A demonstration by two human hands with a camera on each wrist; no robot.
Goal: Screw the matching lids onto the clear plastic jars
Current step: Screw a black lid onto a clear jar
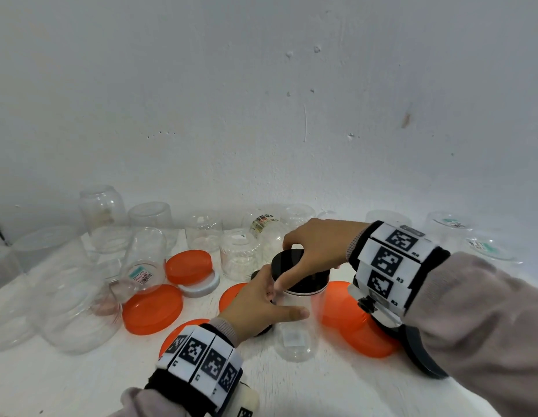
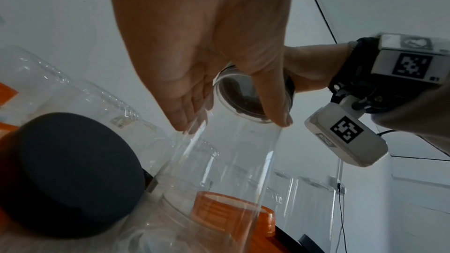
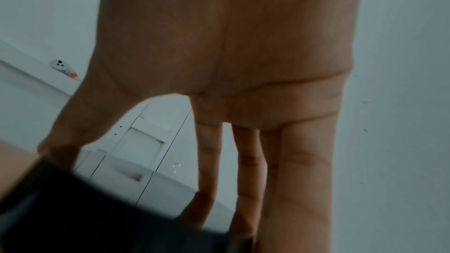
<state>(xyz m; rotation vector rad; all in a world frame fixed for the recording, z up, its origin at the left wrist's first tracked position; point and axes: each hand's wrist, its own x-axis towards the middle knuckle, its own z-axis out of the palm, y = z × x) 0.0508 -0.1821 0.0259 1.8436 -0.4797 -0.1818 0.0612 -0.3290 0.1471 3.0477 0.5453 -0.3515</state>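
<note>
A tall clear plastic jar [image 1: 294, 329] stands on the white table near the middle. My left hand [image 1: 261, 299] wraps round its upper body, thumb across the front. A black lid [image 1: 294, 266] sits on the jar's mouth, and my right hand [image 1: 309, 251] grips it from above with fingers and thumb on the rim. In the left wrist view the left hand [image 2: 207, 76] holds the jar [image 2: 231, 161], with the lid [image 2: 243, 95] seen through the wall. In the right wrist view the right hand [image 3: 243, 103] reaches down to the dark, blurred lid [image 3: 85, 214].
Several orange lids [image 1: 153, 310] and a white lid [image 1: 201, 285] lie around the jar. Another black lid [image 2: 65, 176] lies beside my left wrist. Several clear jars [image 1: 105, 218] stand upside down along the wall and at the left [image 1: 69, 296].
</note>
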